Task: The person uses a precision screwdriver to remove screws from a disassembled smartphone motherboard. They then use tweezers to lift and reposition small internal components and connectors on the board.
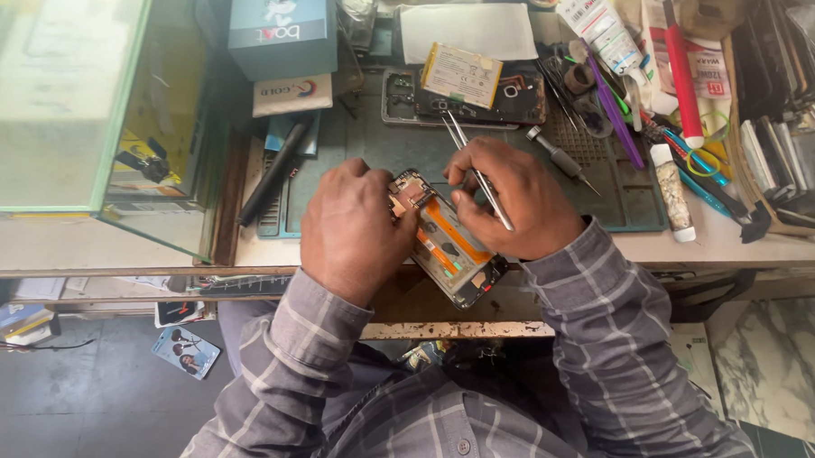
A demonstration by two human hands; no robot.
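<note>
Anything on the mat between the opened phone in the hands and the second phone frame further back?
Head view: only the tweezers cross that stretch of green mat, held in the right hand.

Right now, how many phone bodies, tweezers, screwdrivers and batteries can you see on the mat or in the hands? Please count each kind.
Opened phone bodies: 2, one in the left hand, one on the mat
Tweezers: 1, in the right hand
Screwdrivers: 1
Batteries: 1
Total: 5
</note>
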